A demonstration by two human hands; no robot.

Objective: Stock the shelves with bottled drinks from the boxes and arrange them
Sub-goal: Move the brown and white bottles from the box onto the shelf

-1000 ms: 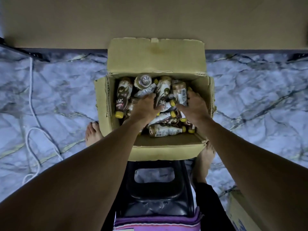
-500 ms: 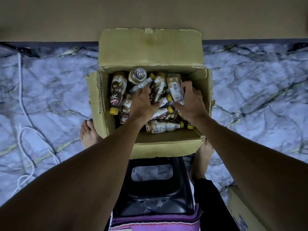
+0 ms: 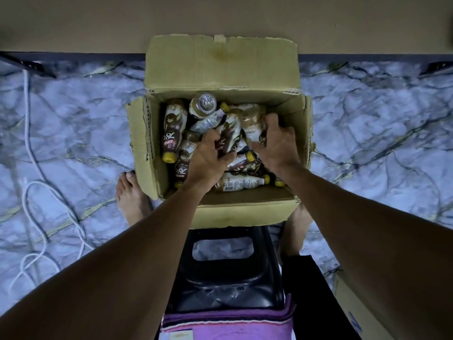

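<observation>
Open cardboard box point(image 3: 245, 214) on marble floor point(image 3: 73, 133); bottled drinks point(image 3: 172, 133) jumbled inside. Right hand point(image 3: 277, 143): fingers curled round pale bottle point(image 3: 251, 123). Left hand point(image 3: 208, 158): fingers bent over dark bottle point(image 3: 230, 133), apparently gripping.

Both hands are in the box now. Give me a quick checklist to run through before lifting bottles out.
1. Right hand grips the pale bottle: ok, fingers curled round it.
2. Left hand grips the brown bottle: ok.
3. Caps tight on both held bottles: cannot tell, hidden.
4. Box flaps folded back, way up free: ok.
5. Loose bottles lying steady: not ok, they are jumbled against the held ones and may shift.
6. White cable apart from the left foot: ok.
</observation>
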